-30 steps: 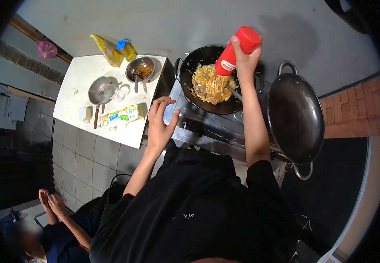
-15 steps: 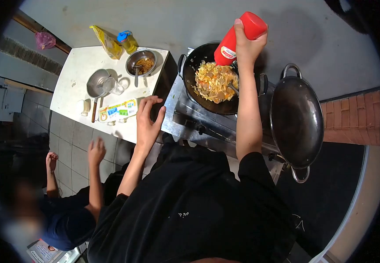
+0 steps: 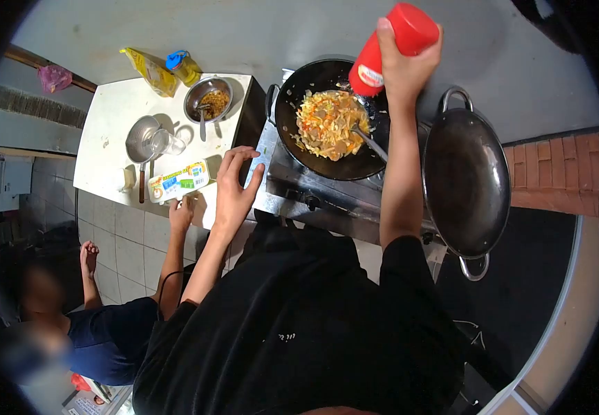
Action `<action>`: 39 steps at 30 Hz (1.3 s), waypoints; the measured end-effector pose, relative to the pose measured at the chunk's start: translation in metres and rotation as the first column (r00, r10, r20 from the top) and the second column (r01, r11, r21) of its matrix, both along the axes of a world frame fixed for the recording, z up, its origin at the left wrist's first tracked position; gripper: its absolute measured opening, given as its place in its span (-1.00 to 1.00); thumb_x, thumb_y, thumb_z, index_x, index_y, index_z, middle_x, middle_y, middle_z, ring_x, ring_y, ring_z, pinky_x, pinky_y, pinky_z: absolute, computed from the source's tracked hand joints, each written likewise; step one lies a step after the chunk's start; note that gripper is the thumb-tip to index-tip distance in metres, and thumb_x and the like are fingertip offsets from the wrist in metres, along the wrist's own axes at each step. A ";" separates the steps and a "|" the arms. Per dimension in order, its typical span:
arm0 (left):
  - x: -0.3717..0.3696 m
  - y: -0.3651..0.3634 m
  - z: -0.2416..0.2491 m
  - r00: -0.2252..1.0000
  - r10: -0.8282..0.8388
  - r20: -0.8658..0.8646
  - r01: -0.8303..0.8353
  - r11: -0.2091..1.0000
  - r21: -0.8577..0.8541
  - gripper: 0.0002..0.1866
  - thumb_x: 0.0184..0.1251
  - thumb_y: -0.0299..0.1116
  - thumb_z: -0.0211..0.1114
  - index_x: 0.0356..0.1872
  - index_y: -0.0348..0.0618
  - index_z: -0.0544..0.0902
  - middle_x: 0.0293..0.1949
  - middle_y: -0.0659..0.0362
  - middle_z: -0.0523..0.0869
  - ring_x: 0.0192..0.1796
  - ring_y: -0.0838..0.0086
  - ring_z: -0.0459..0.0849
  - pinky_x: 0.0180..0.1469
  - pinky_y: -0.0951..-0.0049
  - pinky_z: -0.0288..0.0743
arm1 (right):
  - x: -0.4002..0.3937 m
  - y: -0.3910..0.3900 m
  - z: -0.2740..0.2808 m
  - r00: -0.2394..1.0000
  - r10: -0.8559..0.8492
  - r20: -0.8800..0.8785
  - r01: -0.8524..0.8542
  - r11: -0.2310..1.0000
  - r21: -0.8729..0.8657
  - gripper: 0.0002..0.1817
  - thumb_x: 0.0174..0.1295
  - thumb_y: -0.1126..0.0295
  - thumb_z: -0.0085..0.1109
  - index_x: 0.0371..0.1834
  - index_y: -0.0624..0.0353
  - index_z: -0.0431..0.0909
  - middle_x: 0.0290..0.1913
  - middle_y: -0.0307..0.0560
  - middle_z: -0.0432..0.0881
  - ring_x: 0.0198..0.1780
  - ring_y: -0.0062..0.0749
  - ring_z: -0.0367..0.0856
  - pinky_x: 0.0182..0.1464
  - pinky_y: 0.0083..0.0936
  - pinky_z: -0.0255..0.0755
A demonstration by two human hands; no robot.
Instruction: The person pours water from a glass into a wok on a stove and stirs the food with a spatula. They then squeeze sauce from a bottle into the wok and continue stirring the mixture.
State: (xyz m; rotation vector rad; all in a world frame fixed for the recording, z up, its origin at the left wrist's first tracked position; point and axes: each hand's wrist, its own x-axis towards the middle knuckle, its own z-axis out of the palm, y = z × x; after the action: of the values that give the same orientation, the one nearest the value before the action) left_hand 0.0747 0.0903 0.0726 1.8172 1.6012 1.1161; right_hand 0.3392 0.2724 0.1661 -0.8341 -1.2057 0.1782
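Observation:
My right hand (image 3: 410, 72) is wrapped round a red squeeze bottle (image 3: 366, 69), tipped with its lower end over the wok (image 3: 292, 155) on the stove. Chopped vegetables and sliced pieces (image 3: 327, 124) lie in the wok, and the handle of a spatula or ladle (image 3: 375, 145) sticks out of them toward my right forearm. My left hand (image 3: 236, 187) hovers with fingers apart near the corner between the white table and the stove. Nothing is in it. Whether anything flows from the bottle I cannot make out.
On the white table (image 3: 106, 138) stand a metal bowl (image 3: 208, 99) with food and a spoon, a saucepan (image 3: 140, 138), a clear cup (image 3: 168, 142), a seasoning packet (image 3: 178, 182) and an oil bottle (image 3: 183, 68). A second wok (image 3: 465, 183) is at right. A co-worker's hand (image 3: 182, 213) touches the table edge.
The red bottle and my right hand have shifted up and to the right, away from the wok's middle. The co-worker's hand has reached up to the table edge by the packet.

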 end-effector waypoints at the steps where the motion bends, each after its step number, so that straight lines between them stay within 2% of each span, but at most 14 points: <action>1: 0.002 0.002 0.002 1.000 -0.014 0.000 0.014 1.000 0.005 -0.80 0.23 -0.52 0.34 -0.14 -0.30 0.62 -0.03 -0.01 0.62 0.08 0.11 0.62 0.15 0.27 0.47 | 0.001 0.007 0.003 0.996 -0.065 0.064 0.062 0.997 0.055 -0.58 0.05 0.34 0.53 -0.16 0.25 0.49 -0.26 -0.12 0.65 -0.24 -0.51 0.62 -0.12 -0.50 0.51; 6: 0.003 0.013 0.000 1.000 -0.031 0.005 0.031 0.999 0.012 -0.80 0.23 -0.51 0.34 -0.13 -0.30 0.62 -0.02 -0.01 0.62 0.08 0.12 0.62 0.15 0.28 0.47 | 0.002 -0.002 0.017 0.995 -0.044 0.085 0.043 0.999 0.014 -0.60 0.05 0.36 0.53 -0.16 0.24 0.50 -0.27 -0.13 0.66 -0.25 -0.53 0.63 -0.13 -0.52 0.52; 10: 0.007 0.017 0.002 0.999 -0.034 0.042 0.035 0.999 -0.027 -0.80 0.25 -0.50 0.33 -0.13 -0.30 0.62 -0.02 0.00 0.62 0.05 0.15 0.63 0.14 0.30 0.48 | -0.001 -0.009 0.016 0.998 0.056 -0.015 -0.055 0.997 0.047 -0.67 0.11 0.44 0.47 -0.15 0.23 0.51 -0.28 -0.15 0.66 -0.28 -0.56 0.64 -0.18 -0.56 0.54; 12: 0.010 0.019 0.005 0.997 -0.061 0.054 0.063 0.997 -0.035 -0.81 0.25 -0.50 0.33 -0.12 -0.30 0.62 -0.02 0.01 0.62 0.05 0.16 0.63 0.14 0.31 0.48 | -0.004 -0.005 0.026 0.925 -0.293 0.243 0.284 0.956 0.071 -0.77 0.17 0.35 0.43 -0.20 0.21 0.63 -0.28 -0.12 0.68 -0.25 -0.34 0.63 -0.09 -0.39 0.50; 13: 0.010 0.021 0.005 0.997 -0.065 0.051 0.066 0.998 -0.024 -0.81 0.26 -0.50 0.33 -0.12 -0.29 0.62 -0.03 0.01 0.61 0.04 0.17 0.63 0.13 0.31 0.49 | -0.001 -0.004 0.025 0.923 -0.298 0.243 0.289 0.955 0.073 -0.77 0.17 0.35 0.43 -0.20 0.21 0.63 -0.28 -0.12 0.68 -0.25 -0.34 0.63 -0.09 -0.39 0.50; 15: 0.009 0.024 0.005 0.997 -0.065 0.047 0.066 0.998 -0.014 -0.81 0.26 -0.51 0.33 -0.12 -0.29 0.62 -0.03 0.02 0.61 0.04 0.18 0.63 0.12 0.32 0.49 | 0.004 -0.003 0.018 0.995 0.095 0.015 -0.095 0.995 -0.038 -0.69 0.13 0.45 0.45 -0.15 0.22 0.51 -0.27 -0.16 0.66 -0.28 -0.56 0.63 -0.19 -0.57 0.54; 16: 0.009 0.024 0.004 0.997 -0.057 0.053 0.058 0.998 -0.013 -0.81 0.26 -0.51 0.33 -0.12 -0.29 0.62 -0.03 0.02 0.61 0.04 0.18 0.63 0.12 0.32 0.50 | 0.004 -0.011 0.015 0.990 0.140 0.012 -0.139 0.989 -0.053 -0.69 0.13 0.44 0.45 -0.14 0.22 0.51 -0.26 -0.16 0.66 -0.28 -0.57 0.63 -0.18 -0.57 0.54; 20: 0.013 0.027 0.009 0.996 -0.066 0.059 0.067 0.998 -0.019 -0.81 0.26 -0.51 0.33 -0.13 -0.29 0.62 -0.03 0.03 0.61 0.02 0.19 0.64 0.10 0.33 0.51 | 0.004 -0.005 0.006 0.991 0.133 0.008 -0.132 0.990 -0.055 -0.69 0.13 0.44 0.46 -0.16 0.22 0.50 -0.27 -0.16 0.66 -0.28 -0.58 0.63 -0.18 -0.57 0.54; 23: 0.013 0.029 0.010 0.997 -0.067 0.044 0.067 0.998 0.000 -0.81 0.25 -0.51 0.33 -0.13 -0.30 0.62 -0.04 0.03 0.62 0.02 0.21 0.64 0.08 0.37 0.51 | 0.011 0.009 0.012 0.986 -0.023 0.163 0.025 1.000 -0.010 -0.66 0.11 0.42 0.47 -0.15 0.23 0.50 -0.27 -0.15 0.66 -0.27 -0.57 0.63 -0.17 -0.55 0.54; 24: 0.012 0.030 0.010 0.997 -0.066 0.046 0.066 0.998 0.006 -0.81 0.25 -0.51 0.33 -0.13 -0.30 0.62 -0.04 0.03 0.62 0.02 0.21 0.64 0.08 0.37 0.51 | 0.017 0.008 0.005 0.994 0.023 0.105 -0.019 0.999 -0.048 -0.53 -0.04 0.35 0.55 -0.13 0.24 0.49 -0.22 -0.05 0.70 -0.25 -0.36 0.71 -0.14 -0.43 0.60; 27: 0.007 0.031 0.006 0.996 -0.035 0.076 0.034 0.999 0.018 -0.82 0.25 -0.52 0.34 -0.14 -0.29 0.63 -0.05 0.04 0.62 0.02 0.22 0.65 0.06 0.38 0.51 | 0.010 -0.024 0.011 0.995 0.053 0.080 -0.048 0.997 -0.056 -0.53 -0.04 0.36 0.56 -0.13 0.24 0.49 -0.24 -0.09 0.69 -0.26 -0.41 0.70 -0.15 -0.45 0.60; 31: 0.004 0.028 0.004 0.996 -0.051 0.070 0.051 0.999 0.005 -0.82 0.24 -0.53 0.34 -0.14 -0.30 0.63 -0.04 0.03 0.63 0.03 0.21 0.65 0.09 0.36 0.49 | 0.016 0.011 0.004 0.997 0.050 0.057 -0.049 0.999 -0.020 -0.57 0.01 0.38 0.54 -0.15 0.25 0.49 -0.25 -0.09 0.68 -0.26 -0.46 0.68 -0.16 -0.48 0.59; 32: 0.004 0.029 0.005 0.997 -0.057 0.060 0.056 0.998 0.021 -0.82 0.24 -0.53 0.34 -0.14 -0.30 0.63 -0.04 0.03 0.63 0.03 0.21 0.65 0.10 0.36 0.48 | 0.015 0.011 0.005 0.997 0.062 0.046 -0.061 0.998 -0.022 -0.67 0.14 0.43 0.44 -0.11 0.26 0.51 -0.26 -0.16 0.65 -0.27 -0.56 0.63 -0.15 -0.57 0.53; 39: -0.001 0.026 0.001 0.998 -0.018 0.054 0.019 1.000 -0.011 -0.82 0.24 -0.53 0.33 -0.15 -0.30 0.63 -0.05 0.02 0.64 0.03 0.19 0.65 0.12 0.35 0.47 | 0.009 -0.006 0.001 0.994 0.065 0.086 -0.064 0.998 -0.025 -0.65 0.12 0.41 0.46 -0.10 0.25 0.52 -0.25 -0.15 0.66 -0.25 -0.54 0.64 -0.15 -0.55 0.55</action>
State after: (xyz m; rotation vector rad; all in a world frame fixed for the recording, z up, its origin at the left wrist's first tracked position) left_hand 0.0737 0.1167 0.0736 1.7762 1.5541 1.1362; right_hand 0.3483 0.2668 0.1674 -0.8296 -1.3155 0.2099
